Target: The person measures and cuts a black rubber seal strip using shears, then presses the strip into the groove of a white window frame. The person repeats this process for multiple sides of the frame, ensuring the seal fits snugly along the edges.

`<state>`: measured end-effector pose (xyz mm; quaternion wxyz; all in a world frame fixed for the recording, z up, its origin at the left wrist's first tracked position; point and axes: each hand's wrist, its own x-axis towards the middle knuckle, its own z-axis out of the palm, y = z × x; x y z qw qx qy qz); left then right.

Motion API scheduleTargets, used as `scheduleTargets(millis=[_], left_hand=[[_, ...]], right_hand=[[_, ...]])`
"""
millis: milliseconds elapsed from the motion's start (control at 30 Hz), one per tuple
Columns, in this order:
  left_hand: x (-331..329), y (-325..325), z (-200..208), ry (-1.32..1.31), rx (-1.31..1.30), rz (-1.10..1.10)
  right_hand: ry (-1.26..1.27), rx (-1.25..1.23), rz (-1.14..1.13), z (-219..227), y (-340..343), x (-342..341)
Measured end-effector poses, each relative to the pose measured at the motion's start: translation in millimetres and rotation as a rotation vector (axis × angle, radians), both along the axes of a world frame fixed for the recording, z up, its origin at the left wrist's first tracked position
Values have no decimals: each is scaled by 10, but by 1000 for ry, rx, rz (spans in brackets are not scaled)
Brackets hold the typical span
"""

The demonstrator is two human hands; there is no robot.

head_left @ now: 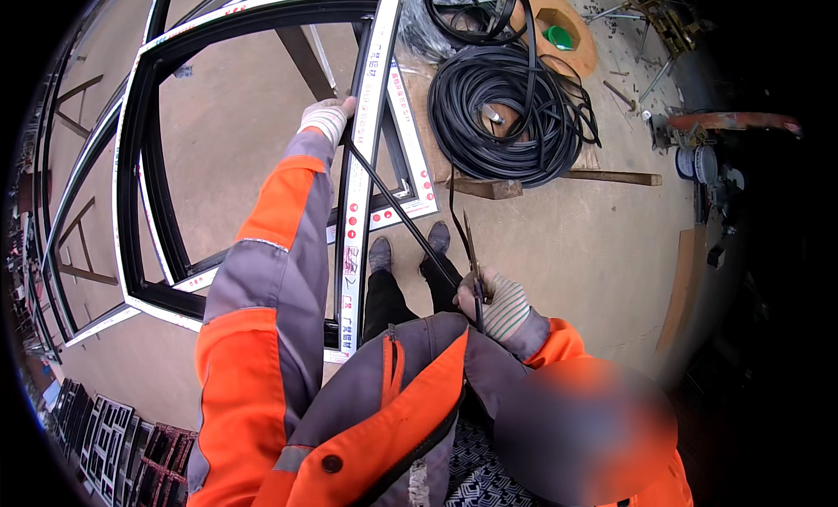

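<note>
Left hand (327, 119): closed on black gasket strip (397, 212) at window frame (362, 158) edge, 11 o'clock.
Right hand (497, 302): gripping the strip, 5 o'clock.
Room: bare floor (576, 245), 3 o'clock.

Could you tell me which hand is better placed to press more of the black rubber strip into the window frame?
Probably the left hand: it rests on the window frame where the black rubber strip meets it. The right hand grips the strip's free part, away from the frame.
</note>
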<state>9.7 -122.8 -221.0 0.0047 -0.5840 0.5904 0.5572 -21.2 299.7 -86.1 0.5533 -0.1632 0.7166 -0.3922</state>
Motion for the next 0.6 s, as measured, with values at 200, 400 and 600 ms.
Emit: scheduleTargets(millis=[200, 400, 600], left_hand=[[81, 63, -172, -21, -145, -228], [278, 175, -252, 43, -63, -205], [275, 255, -92, 9, -135, -232]], right_hand=[[54, -79, -158, 166, -88, 607], [186, -2, -140, 293, -192, 1007], [306, -6, -109, 429, -288, 1174]])
